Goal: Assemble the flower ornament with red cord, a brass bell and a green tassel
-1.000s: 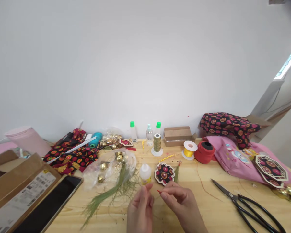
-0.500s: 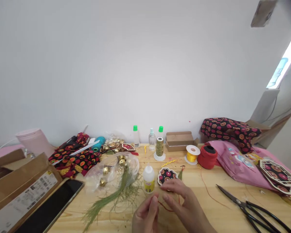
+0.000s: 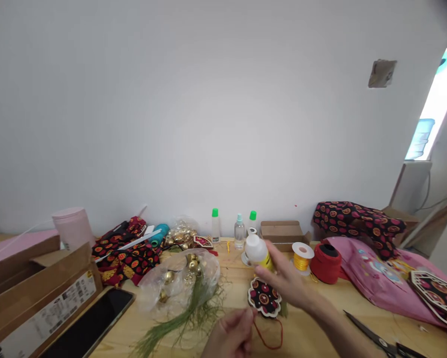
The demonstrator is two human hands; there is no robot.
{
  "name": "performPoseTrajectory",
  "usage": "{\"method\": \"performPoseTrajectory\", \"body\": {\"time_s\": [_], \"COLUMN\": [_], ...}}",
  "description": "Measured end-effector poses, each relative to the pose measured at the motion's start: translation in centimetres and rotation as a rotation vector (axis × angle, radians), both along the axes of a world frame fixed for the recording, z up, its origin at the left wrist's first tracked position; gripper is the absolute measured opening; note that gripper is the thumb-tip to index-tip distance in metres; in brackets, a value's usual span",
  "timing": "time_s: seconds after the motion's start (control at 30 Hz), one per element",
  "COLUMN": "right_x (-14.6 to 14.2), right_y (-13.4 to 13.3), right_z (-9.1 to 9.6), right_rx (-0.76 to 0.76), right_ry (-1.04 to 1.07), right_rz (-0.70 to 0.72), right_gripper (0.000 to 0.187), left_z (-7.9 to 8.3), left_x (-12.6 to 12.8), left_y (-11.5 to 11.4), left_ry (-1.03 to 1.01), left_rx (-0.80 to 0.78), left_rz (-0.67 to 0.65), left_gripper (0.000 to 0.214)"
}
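A small white bottle (image 3: 256, 247) with a yellow label is held off the table, tilted, with the fingers of my right hand (image 3: 288, 283) closed around its side. My left hand (image 3: 231, 334) is closed in a pinch on the end of a red cord (image 3: 270, 347), which loops over the table at its right. Just beyond the cord lies a scalloped ornament (image 3: 264, 297) covered in dark patterned fabric with a pale rim. My right hand and forearm pass above its right side and partly hide a green tassel (image 3: 284, 308).
Green threads (image 3: 171, 320) and a clear bag of gold bells (image 3: 193, 263) lie left of my hands. Further left are a phone (image 3: 89, 323) and a cardboard box (image 3: 52, 308). Rightward stand a yellow cord spool (image 3: 301, 258) and red thread cone (image 3: 325, 263); black scissors (image 3: 380, 342) lie nearer.
My right hand has left the red cord, taken hold of the white bottle and lifted it up and to the right. My left hand still pinches the cord. The camera view has shifted slightly.
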State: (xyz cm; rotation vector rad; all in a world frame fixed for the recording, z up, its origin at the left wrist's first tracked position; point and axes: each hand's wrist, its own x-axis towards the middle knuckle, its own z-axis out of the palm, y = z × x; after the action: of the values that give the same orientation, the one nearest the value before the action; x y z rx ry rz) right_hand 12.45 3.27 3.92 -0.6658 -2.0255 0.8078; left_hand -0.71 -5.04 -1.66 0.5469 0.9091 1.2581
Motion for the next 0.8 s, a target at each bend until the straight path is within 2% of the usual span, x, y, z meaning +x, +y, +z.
{"method": "performPoseTrajectory", "body": {"time_s": [0.07,0.13,0.27,0.37,0.43,0.5,0.67,0.8], "right_x": [3.0,6.0,10.2,11.3,11.1,10.5,8.7,8.2], "right_y": [0.0,-0.2,-0.7,-0.2,0.5,1.3,2.6,2.5], "right_z": [2.4,4.0,4.6,3.8,2.9,1.9,-1.5,-3.3], "right_rx": [0.026,0.009,-0.073,-0.148,-0.222,-0.302,-0.519,-0.650], "right_ry": [-0.084,-0.205,-0.257,-0.128,0.014,0.138,0.349,0.488], "right_rz": [0.042,0.048,-0.115,-0.270,-0.326,-0.301,-0.140,-0.113], "right_gripper": [0.042,0.040,0.040,0.039,0.038,0.038,0.043,0.040], "left_z": [1.2,1.7,0.8,-0.2,-0.6,-0.8,-1.2,-1.4], "left_x": [0.5,1.1,1.7,1.8,1.8,1.6,1.1,0.8], "left_y": [1.0,2.3,4.8,5.9,6.1,6.1,5.9,6.0], "left_ry": [-0.056,-0.082,-0.041,-0.032,-0.035,-0.049,-0.166,-0.281], "left_rx": [0.020,0.036,0.013,-0.007,-0.025,-0.053,-0.133,-0.207], "left_rz": [-0.066,-0.143,-0.266,-0.297,-0.296,-0.291,-0.311,-0.298], "left_gripper": [0.038,0.032,0.027,0.026,0.024,0.022,0.013,0.015]}}
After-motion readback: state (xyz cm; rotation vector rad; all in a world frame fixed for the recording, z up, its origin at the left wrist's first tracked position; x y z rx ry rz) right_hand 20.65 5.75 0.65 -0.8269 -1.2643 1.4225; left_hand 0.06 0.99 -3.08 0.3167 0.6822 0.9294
